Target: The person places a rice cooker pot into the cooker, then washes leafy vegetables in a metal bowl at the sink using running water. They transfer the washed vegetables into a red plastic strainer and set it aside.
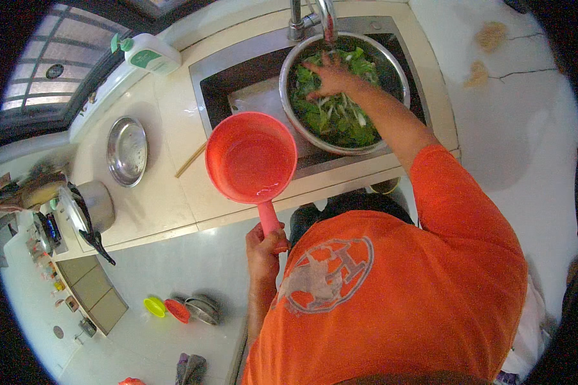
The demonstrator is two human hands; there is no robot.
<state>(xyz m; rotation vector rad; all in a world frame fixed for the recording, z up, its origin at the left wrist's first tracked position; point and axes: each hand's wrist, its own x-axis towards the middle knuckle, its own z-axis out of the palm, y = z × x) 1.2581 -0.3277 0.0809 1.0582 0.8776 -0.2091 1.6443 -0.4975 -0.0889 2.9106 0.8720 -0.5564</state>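
My left hand [268, 246] grips the handle of a red plastic water dipper [250, 187], held level at the front edge of the sink. A glint shows inside the dipper, but how much water it holds is unclear. Under the faucet [328, 21], a round stainless steel basin [285, 91] rests over the right part of the sink [197, 77]. Leafy greens with pale stalks [337, 122] fill this basin. On top of them lies my right hand [328, 79], its fingers spread and touching the leaves.
A white pump bottle [151, 54] stands by the window. An oval metal dish [127, 151] and a thin wooden stick [190, 160] lie on the tiled counter. Farther left is a pressure cooker [94, 207] with a black handle. Several bowls [177, 310] are on the floor.
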